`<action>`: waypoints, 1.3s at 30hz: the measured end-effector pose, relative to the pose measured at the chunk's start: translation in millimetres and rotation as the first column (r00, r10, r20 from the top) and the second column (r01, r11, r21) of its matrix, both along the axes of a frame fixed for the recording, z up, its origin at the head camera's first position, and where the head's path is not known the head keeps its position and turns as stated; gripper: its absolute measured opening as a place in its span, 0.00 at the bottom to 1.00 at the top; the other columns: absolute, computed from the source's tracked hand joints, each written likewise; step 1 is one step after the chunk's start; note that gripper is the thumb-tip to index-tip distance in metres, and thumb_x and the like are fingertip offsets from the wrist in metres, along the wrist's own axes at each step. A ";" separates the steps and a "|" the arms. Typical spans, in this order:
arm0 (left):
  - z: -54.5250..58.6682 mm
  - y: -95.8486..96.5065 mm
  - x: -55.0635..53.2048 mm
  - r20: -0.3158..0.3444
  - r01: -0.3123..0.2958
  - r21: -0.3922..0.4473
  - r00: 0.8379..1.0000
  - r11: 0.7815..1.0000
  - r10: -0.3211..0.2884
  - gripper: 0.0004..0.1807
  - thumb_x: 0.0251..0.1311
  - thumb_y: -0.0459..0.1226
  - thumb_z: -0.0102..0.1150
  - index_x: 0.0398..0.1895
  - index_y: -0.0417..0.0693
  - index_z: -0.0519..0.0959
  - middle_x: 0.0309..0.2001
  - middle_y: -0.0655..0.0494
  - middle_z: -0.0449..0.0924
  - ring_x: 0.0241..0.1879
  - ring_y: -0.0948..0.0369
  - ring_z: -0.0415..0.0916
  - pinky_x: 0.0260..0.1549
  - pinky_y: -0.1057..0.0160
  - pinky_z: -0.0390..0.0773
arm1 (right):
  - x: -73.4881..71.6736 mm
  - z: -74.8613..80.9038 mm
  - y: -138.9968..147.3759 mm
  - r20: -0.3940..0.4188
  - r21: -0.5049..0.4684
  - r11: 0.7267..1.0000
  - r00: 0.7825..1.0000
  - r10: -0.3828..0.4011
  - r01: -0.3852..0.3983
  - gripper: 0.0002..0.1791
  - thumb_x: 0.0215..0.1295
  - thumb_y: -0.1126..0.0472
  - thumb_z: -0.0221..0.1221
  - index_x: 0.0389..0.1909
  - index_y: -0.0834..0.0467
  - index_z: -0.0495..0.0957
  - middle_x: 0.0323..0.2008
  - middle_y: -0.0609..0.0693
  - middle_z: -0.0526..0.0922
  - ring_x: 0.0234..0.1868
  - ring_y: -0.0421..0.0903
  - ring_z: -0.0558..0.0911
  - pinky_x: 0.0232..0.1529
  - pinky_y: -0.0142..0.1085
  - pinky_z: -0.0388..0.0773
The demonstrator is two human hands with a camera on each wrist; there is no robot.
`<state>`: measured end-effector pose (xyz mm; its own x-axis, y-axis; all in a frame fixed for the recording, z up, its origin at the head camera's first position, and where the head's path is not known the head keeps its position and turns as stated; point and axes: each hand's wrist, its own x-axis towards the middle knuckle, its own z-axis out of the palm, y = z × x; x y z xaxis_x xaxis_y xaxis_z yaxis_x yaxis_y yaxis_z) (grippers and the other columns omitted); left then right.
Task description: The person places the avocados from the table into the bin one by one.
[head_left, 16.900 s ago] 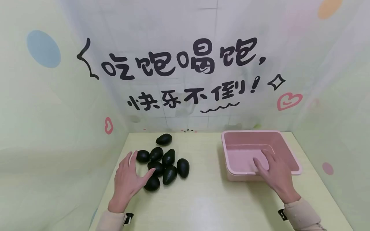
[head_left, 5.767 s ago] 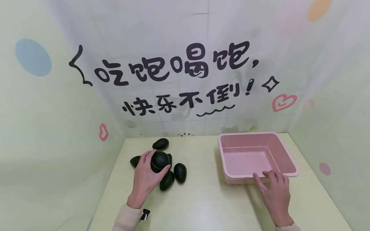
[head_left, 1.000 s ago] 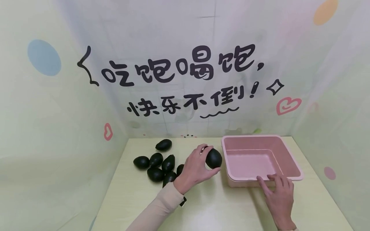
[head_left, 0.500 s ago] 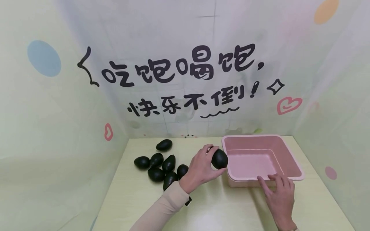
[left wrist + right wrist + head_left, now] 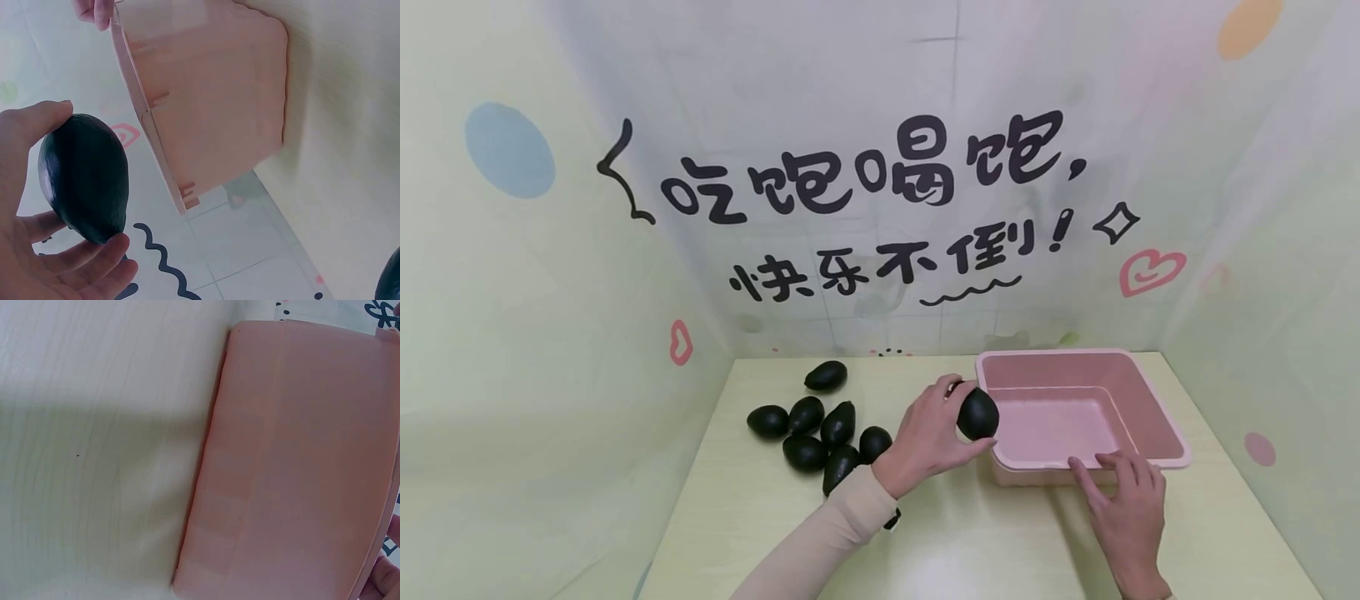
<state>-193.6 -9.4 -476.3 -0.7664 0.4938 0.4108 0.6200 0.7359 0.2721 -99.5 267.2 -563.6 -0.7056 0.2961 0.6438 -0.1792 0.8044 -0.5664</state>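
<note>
Near pink tub (image 5: 1052, 427), avocado (image 5: 980, 414), partly hidden by left grip (image 5: 925, 433)

Left forearm (image 5: 820, 542) extended diagonally; left hand (image 5: 925, 429) raised, thumb (image 5: 47, 119) and fingers (image 5: 103, 259) curved, gripping; right hand (image 5: 1126, 512) lower, fingers (image 5: 1123, 473) bent.

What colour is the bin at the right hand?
The bin is pink; it shows best in the head view.
</note>
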 end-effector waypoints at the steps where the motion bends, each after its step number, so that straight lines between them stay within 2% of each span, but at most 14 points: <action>1: 0.0 0.6 -0.3 -0.001 0.000 -0.001 1.000 1.000 0.000 0.43 0.55 0.62 0.75 0.70 0.53 0.76 0.65 0.47 0.78 0.52 0.53 0.85 0.46 0.58 0.88 | 0.0 -0.3 0.1 -0.005 0.000 1.000 1.000 0.002 -0.002 0.25 0.52 0.53 0.78 0.40 0.69 0.82 0.43 0.66 0.84 0.52 0.70 0.74 0.51 0.51 0.65; 8: 4.6 3.0 -5.3 -0.008 -0.001 -0.011 1.000 1.000 0.001 0.43 0.54 0.62 0.76 0.69 0.52 0.77 0.64 0.47 0.78 0.50 0.54 0.85 0.45 0.59 0.87 | 0.1 -2.0 0.5 -0.020 0.000 1.000 1.000 0.013 -0.013 0.31 0.59 0.42 0.74 0.40 0.69 0.82 0.44 0.66 0.84 0.51 0.70 0.73 0.52 0.51 0.65; 15: 10.4 3.1 -8.6 0.004 0.012 -0.072 1.000 0.997 -0.012 0.42 0.56 0.63 0.74 0.70 0.54 0.76 0.65 0.48 0.77 0.51 0.54 0.84 0.45 0.58 0.88 | 0.8 0.5 0.3 0.014 0.005 1.000 1.000 0.000 -0.001 0.26 0.52 0.52 0.78 0.41 0.68 0.82 0.44 0.66 0.84 0.52 0.69 0.74 0.53 0.53 0.66; 24: 17.0 10.6 -6.9 0.003 0.067 -0.157 0.998 0.985 -0.067 0.42 0.57 0.63 0.73 0.70 0.52 0.75 0.66 0.48 0.76 0.54 0.55 0.84 0.48 0.59 0.87 | -1.5 -0.3 1.9 -0.003 0.032 0.999 1.000 0.007 -0.007 0.25 0.48 0.56 0.77 0.40 0.70 0.81 0.43 0.68 0.83 0.50 0.70 0.74 0.53 0.53 0.66; 32: 21.2 20.2 -10.8 -0.052 0.112 -0.220 0.991 0.969 -0.126 0.40 0.57 0.64 0.72 0.67 0.53 0.76 0.62 0.50 0.77 0.46 0.58 0.83 0.40 0.66 0.85 | -1.8 -1.3 2.1 -0.003 0.027 1.000 1.000 0.010 -0.010 0.25 0.46 0.60 0.77 0.40 0.71 0.81 0.43 0.69 0.83 0.50 0.71 0.73 0.52 0.54 0.66; 39: 18.5 26.7 -15.1 -0.061 0.133 -0.269 0.986 0.954 -0.155 0.41 0.57 0.64 0.72 0.67 0.53 0.76 0.60 0.52 0.78 0.44 0.58 0.82 0.39 0.66 0.84 | -1.2 -1.0 1.5 0.024 0.020 1.000 1.000 -0.005 0.005 0.24 0.47 0.59 0.78 0.41 0.70 0.82 0.44 0.68 0.83 0.51 0.69 0.74 0.51 0.52 0.66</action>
